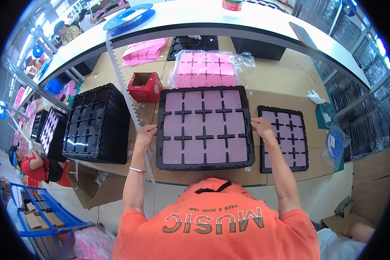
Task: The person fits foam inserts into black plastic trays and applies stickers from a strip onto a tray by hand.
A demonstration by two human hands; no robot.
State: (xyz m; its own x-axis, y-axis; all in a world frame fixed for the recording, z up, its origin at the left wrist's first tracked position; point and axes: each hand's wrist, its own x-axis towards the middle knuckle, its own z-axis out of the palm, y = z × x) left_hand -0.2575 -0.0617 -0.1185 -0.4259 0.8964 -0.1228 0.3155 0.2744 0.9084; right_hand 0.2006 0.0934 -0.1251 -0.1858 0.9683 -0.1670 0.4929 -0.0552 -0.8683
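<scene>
A black plastic grid tray [206, 166] with light purple pieces [193, 119] in its compartments is in front of me. It appears to sit on a stack of trays, whose lower part is mostly hidden. My left hand [146, 133] has its fingers closed on the tray's left edge. On the opposite edge, my right hand [262, 127] grips the rim, thumb and fingers pressed together. Close to my right wrist lies a second black tray [304, 143] with similar purple pieces. Beyond the held tray rests a bundle of pink pieces [206, 69] in clear plastic.
On the left stands a tall stack of empty black trays [95, 121]. A red box [145, 86] is behind it, beside a hanging perforated strip [132, 110]. A white shelf [264, 19] spans the far side. A white glove [315, 97] and blue reel [335, 144] lie right. A co-worker [32, 162] is left.
</scene>
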